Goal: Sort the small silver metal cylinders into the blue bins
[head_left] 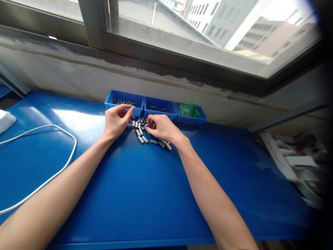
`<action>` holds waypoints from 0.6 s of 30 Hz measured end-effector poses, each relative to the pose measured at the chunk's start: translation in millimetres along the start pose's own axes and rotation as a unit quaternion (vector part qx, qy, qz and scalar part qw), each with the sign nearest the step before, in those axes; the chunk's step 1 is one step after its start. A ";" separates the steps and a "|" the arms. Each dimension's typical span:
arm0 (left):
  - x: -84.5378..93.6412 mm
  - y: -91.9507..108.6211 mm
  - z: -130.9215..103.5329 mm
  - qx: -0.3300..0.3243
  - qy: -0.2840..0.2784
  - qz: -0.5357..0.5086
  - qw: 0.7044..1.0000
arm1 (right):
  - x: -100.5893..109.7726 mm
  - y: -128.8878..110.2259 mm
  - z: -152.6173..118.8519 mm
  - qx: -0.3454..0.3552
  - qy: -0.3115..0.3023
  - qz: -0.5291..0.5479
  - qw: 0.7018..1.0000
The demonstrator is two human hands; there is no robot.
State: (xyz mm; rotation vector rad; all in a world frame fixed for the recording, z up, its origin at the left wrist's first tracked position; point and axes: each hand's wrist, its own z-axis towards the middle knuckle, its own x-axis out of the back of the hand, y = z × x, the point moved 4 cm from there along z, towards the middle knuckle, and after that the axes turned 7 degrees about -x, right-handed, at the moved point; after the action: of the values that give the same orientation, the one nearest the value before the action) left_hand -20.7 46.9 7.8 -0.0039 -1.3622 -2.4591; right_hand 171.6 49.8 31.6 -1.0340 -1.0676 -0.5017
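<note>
Left hand: by bin, grip unclear | right hand: at parts, grip unclear | any lettering: too small to read

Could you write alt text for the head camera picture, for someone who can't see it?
A person's left hand and right hand are at scattered small grey blocks on a blue table. Behind them, three blue bins stand in a row below a window.

Blue table with seemingly metal pieces
</note>
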 end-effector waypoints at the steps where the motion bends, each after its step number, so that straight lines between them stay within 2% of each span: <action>1: -0.6 1.6 -0.5 -0.004 -0.005 0.001 1.000 | 0.3 -1.0 0.0 -0.004 0.006 0.002 1.000; 9: -0.7 5.3 -1.2 -0.007 -0.015 0.005 1.000 | -4.7 0.5 1.6 -0.009 -0.003 -0.009 1.000; 11: -0.9 5.0 -1.5 -0.007 -0.016 0.004 1.000 | -4.9 3.2 2.4 -0.015 -0.006 0.025 1.000; 13: -1.9 4.7 -2.2 -0.005 -0.023 -0.003 1.000 | -4.2 6.2 3.4 -0.033 -0.006 0.106 0.994; 15: -3.9 5.3 -3.5 -0.004 -0.042 -0.018 0.999 | -3.4 9.7 4.4 -0.062 0.000 0.228 0.972; 16: -5.1 6.3 -4.3 -0.005 -0.055 -0.025 0.998 | -3.4 11.8 5.0 -0.080 0.005 0.299 0.951; 18: -7.3 9.6 -5.8 -0.016 -0.082 -0.028 0.996 | -4.6 16.7 5.8 -0.123 0.017 0.442 0.889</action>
State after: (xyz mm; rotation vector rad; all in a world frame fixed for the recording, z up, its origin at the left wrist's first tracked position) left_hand -10.1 39.4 11.3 -0.1798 -1.4072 -2.5759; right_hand 179.7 62.0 20.8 -1.5928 -0.4086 0.1014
